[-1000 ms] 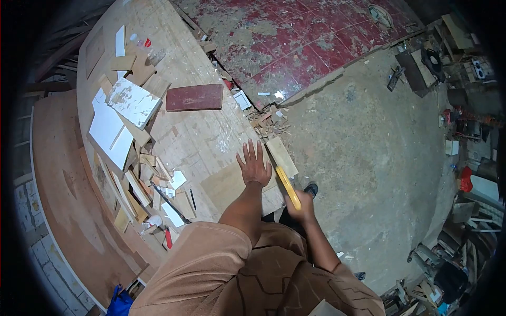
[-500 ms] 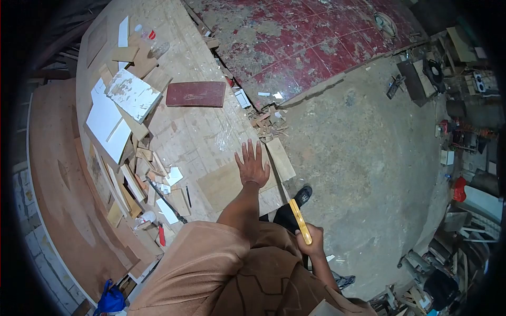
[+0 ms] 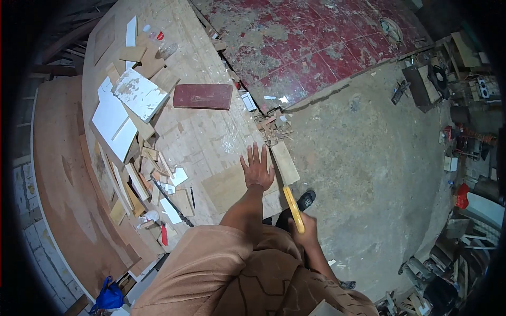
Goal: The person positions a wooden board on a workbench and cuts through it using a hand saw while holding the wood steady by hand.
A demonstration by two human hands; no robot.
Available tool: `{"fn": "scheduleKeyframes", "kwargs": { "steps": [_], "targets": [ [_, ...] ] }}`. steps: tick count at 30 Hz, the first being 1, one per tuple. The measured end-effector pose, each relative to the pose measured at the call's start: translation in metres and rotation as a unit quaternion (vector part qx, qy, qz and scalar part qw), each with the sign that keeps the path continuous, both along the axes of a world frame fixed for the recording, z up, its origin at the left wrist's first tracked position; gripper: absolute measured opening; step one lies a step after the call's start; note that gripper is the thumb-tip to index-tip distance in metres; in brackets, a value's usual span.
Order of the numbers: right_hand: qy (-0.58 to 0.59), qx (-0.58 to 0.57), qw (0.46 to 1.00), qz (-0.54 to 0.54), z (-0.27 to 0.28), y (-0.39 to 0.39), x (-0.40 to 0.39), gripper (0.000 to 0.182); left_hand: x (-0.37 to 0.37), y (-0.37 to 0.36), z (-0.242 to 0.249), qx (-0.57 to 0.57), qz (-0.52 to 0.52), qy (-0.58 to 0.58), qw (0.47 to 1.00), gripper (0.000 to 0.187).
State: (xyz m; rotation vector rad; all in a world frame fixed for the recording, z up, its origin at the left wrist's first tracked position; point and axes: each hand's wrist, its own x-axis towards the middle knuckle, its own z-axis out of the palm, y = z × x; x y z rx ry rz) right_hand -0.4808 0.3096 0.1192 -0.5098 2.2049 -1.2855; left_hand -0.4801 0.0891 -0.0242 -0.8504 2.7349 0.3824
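My left hand lies flat with fingers spread on a thin pale wooden board at the table's edge. My right hand is wrapped round the yellow handle of a handsaw. Its narrow blade appears nearly edge-on, running forward from the handle just right of my left hand. Beyond the blade, a pale strip of board juts past the table edge over the floor. How deep the blade sits in the wood cannot be made out.
The worktable bears a dark red board, white panels, wood offcuts, a pencil and a red-handled tool. Wood scraps are heaped at its right edge. My shoe stands on the concrete floor.
My right hand has pushed the handsaw forward and slightly left, bringing its handle nearer the board. My left hand stays flat on the board. The whole view has shifted slightly.
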Motion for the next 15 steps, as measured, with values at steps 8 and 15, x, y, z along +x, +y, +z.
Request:
{"fn": "scheduleKeyframes", "kwargs": {
  "steps": [8,15],
  "targets": [
    [-0.025,0.058,0.998,-0.011,0.04,0.002,-0.01,0.019,0.0,0.002,0.0,-0.005,-0.004,-0.028,1.0,0.087],
    [-0.036,0.016,0.999,-0.028,-0.017,-0.044,-0.032,0.023,0.001,0.002,0.003,-0.005,0.0,-0.014,1.0,0.086]
  ]
}}
